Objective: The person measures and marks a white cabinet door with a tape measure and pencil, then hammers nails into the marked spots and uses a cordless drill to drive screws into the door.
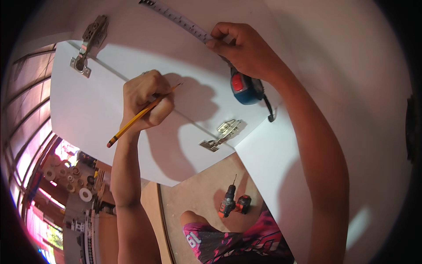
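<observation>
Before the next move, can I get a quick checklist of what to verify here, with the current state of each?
1. Pencil gripped in the left hand: ok.
2. Pencil point touching the white panel: cannot tell.
3. Tape measure held by the right hand, blade drawn out: ok.
4. Blade's far end seated against an edge: cannot tell, it runs to the picture's upper rim.
5. Screws of the upper hinge and lower hinge tight: cannot tell.
6. Drill clear of the panel: ok, on the floor.

Beige floor (176, 198) with cordless drill (227, 204)
</observation>
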A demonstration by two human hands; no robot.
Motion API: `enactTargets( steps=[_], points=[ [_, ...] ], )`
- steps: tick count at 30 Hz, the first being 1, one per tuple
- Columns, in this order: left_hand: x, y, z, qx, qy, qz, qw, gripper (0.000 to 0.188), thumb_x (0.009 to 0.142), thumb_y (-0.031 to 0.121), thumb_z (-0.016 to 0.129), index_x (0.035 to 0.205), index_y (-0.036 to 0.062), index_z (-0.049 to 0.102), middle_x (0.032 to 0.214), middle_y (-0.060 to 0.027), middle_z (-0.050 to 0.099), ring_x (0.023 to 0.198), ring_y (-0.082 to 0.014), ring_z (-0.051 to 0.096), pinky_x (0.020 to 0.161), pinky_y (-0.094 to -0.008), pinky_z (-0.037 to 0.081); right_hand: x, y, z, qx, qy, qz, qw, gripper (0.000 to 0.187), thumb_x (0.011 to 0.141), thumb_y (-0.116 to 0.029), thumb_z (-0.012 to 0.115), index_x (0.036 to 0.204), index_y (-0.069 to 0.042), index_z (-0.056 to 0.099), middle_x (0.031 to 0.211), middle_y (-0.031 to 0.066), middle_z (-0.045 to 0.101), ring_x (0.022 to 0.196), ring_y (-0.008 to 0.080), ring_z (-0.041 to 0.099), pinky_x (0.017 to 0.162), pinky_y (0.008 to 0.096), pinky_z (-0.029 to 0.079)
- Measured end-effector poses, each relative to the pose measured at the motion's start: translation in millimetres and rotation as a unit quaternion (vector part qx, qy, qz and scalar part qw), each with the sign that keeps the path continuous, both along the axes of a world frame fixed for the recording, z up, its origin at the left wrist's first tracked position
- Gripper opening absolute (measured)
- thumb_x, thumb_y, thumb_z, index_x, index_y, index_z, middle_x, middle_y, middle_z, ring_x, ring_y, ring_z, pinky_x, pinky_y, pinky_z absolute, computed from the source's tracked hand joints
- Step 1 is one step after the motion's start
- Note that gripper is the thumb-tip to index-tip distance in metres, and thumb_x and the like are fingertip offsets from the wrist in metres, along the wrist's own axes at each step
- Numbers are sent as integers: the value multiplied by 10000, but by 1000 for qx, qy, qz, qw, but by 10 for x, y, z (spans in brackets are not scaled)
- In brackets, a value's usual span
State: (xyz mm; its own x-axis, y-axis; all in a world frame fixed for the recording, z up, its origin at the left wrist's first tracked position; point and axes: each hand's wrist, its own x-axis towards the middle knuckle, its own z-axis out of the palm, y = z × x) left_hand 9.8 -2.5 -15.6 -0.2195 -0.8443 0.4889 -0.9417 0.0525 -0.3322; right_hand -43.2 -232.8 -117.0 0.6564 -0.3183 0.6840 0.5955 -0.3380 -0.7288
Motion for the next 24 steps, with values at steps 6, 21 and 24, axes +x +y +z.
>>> enactTargets(
  steps=[6,21,24],
  points=[
    [-23,-69,-6,-12,13,8,1000,135,577,-21,576,650,50,488,597,-55,541,496,-170,510,486,-277,411,41,-550,-300,109,-67,-113,985,226,915,-272,636,952,-52,674,785,44,664,654,161,586,662,332,487],
    [-104,-88,1,23,81,57,995,85,652,33,606,670,52,525,621,-64,590,502,-149,531,495,-269,436,323,-661,-618,26,-158,-462,872,93,864,-194,681,871,-103,697,758,60,671,678,271,639,607,391,494],
    [-115,-85,50,60,65,58,994,61,684,-23,572,713,7,529,669,-95,604,544,-142,553,516,-260,434,313,-617,-633,44,-126,-448,884,84,868,-186,679,860,-103,687,766,43,673,701,265,649,617,403,498]
  ],
)
